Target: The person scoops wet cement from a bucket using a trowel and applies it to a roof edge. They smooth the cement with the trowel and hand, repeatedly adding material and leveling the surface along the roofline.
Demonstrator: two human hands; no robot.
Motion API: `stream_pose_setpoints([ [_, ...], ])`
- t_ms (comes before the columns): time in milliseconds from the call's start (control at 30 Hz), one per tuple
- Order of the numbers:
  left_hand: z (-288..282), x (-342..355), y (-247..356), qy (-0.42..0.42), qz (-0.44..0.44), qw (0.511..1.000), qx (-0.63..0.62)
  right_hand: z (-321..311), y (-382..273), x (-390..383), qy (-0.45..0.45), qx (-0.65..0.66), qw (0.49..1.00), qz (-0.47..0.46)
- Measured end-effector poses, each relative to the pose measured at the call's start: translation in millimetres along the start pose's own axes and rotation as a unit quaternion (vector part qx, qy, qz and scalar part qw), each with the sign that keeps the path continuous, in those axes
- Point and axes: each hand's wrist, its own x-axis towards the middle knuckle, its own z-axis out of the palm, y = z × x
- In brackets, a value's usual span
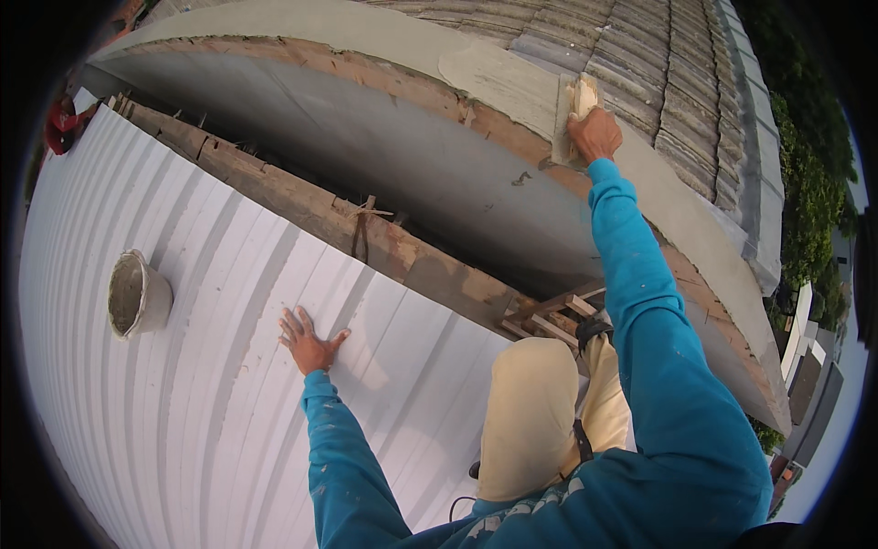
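Spanning corrugated white roofing (183,274) and plastered wall-top (512,82).

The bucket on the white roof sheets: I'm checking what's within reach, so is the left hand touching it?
No: the left hand lies flat on the white roof sheets, well apart from the bucket.

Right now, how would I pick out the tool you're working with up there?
Start at the curved concrete wall top that runs above the white ribbed metal roof. On its wet grey plaster, the right hand grips a wooden float. It is the only pale flat board there, unlike the round mortar bucket down on the roof.
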Motion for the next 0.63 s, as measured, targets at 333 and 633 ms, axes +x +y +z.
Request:
stream_pose_setpoints([
  [333, -8.6, -0.3, 5.7, -0.017, -0.003, 1.0, -0.003, -62.8, 270.9, -64.4, 0.02, -0.097, 0.961, 0.258],
  [633, -1.5, 2.4, 3.0, -0.031, -0.011, 0.999, 0.017, -25.0, 71.9, -10.5, 0.008, 0.043, 0.985, 0.165],
])
